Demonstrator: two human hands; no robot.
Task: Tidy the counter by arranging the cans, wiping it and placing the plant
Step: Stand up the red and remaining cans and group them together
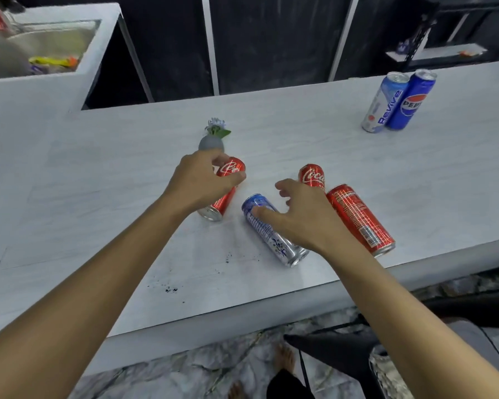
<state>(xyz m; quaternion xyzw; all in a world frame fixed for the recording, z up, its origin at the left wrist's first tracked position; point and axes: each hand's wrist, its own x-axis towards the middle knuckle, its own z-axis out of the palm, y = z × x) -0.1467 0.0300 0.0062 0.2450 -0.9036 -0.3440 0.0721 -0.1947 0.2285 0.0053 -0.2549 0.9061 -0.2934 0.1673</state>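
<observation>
Near the middle of the white table (pixel 357 168), the left hand (pixel 198 180) is curling its fingers around a red cola can (pixel 224 187) that seems to be lying tilted. The right hand (pixel 297 217) is hovering spread open over a blue-and-silver can (pixel 274 237), holding nothing. Just beyond the left hand, the small potted plant (pixel 213 136) is standing.
</observation>
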